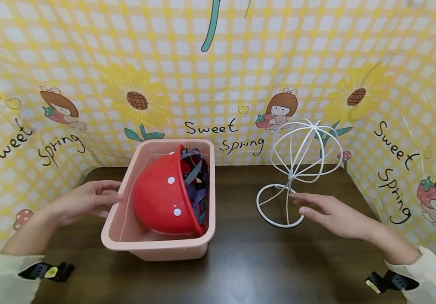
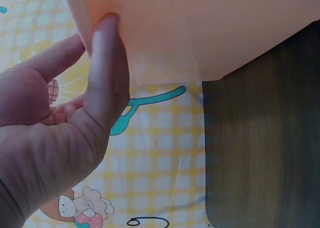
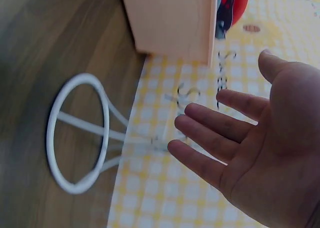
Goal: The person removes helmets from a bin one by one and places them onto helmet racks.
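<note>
A pink plastic bin (image 1: 168,249) stands left of the middle of the table. Inside lies a red helmet (image 1: 157,194) with white dots, tipped on its side, its straps (image 1: 195,173) facing right. At the bin's left rim, my left hand (image 1: 85,200) pinches the overhanging lip between thumb and fingers; the left wrist view shows the left hand (image 2: 85,93) against the pink wall. To the right stands a white wire stand (image 1: 280,223) with a round base and a globe-shaped top. My right hand (image 1: 335,215) is beside its stem, fingers extended and spread in the right wrist view, holding nothing.
The dark wooden table (image 1: 240,270) carries the bin and the stand, with a gap between them. A yellow checked cloth (image 1: 225,76) printed with flowers and lettering hangs behind and along both sides.
</note>
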A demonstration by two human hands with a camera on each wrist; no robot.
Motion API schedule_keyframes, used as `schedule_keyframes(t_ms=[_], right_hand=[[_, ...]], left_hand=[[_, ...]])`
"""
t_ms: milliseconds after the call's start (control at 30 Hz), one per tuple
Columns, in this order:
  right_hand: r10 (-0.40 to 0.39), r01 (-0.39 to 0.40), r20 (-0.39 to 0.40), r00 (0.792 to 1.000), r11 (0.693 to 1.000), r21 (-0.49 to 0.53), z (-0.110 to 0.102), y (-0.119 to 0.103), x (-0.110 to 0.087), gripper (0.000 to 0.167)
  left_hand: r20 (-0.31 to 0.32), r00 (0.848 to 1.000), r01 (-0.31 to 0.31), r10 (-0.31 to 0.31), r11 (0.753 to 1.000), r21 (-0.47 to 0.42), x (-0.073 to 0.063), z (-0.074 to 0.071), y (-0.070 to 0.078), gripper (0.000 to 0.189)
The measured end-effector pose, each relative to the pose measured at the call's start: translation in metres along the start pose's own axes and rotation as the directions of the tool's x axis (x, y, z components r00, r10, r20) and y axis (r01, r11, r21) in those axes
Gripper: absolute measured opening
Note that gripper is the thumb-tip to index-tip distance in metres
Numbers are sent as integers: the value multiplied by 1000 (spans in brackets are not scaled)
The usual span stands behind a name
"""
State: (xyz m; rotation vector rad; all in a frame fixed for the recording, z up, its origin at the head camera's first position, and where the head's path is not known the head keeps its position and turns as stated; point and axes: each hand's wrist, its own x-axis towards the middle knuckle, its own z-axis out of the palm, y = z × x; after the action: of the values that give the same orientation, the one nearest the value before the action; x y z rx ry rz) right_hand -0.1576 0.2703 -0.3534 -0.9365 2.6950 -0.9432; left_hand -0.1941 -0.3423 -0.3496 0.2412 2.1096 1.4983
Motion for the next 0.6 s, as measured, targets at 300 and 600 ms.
schedule_keyframes(t_ms=[300,600], right_hand=[[-69,62,51,996,991,122,21,-25,27,40],[-156,146,28,987,963,225,33,-67,69,42]], left_hand=[[11,1000,-7,8,999,-44,3,0,-4,63],[-1,1000,12,-12,999,-48,3,-1,-3,63]])
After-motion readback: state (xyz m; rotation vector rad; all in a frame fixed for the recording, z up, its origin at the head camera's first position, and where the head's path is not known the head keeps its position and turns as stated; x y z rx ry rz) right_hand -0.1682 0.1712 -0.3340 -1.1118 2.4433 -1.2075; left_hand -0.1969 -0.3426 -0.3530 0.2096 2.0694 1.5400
